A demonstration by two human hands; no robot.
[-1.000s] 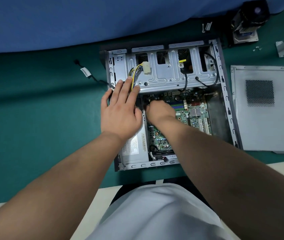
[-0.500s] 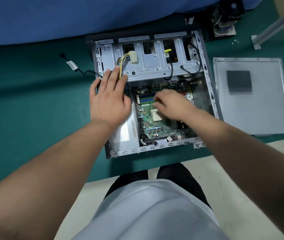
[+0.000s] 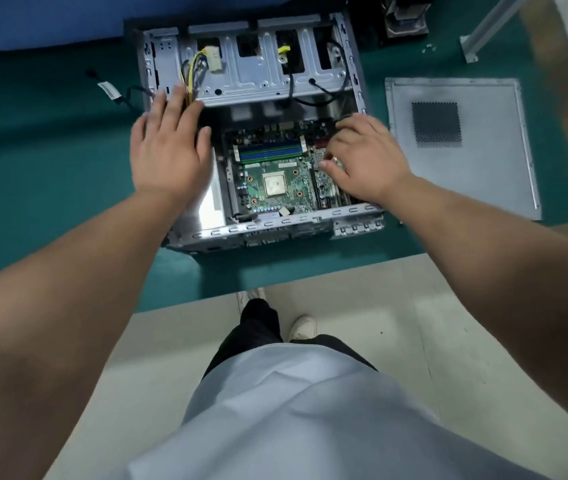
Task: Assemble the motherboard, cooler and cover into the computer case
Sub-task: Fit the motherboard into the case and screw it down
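Note:
The open grey computer case (image 3: 268,228) lies on a green mat. The green motherboard (image 3: 275,183) sits inside it, its square silver processor uncovered. My left hand (image 3: 168,147) lies flat with straight fingers on the case's left part, over the silver power supply and beside yellow wires. My right hand (image 3: 362,157) is over the board's right side, bent fingertips and thumb touching it. The grey cover (image 3: 462,174), with a mesh vent, lies flat right of the case. The black cooler (image 3: 403,15) stands at the back right, cut off by the frame edge.
A loose black cable with a white label (image 3: 109,90) lies left of the case. Small screws (image 3: 428,48) and a metal bar (image 3: 483,32) are at the back right. Blue cloth (image 3: 33,22) covers the back. The mat's front edge (image 3: 275,282) runs above the floor.
My right hand has slid from the board's left side across to its right side, uncovering the processor. My left hand has stayed on the case's left part. The view tilted down.

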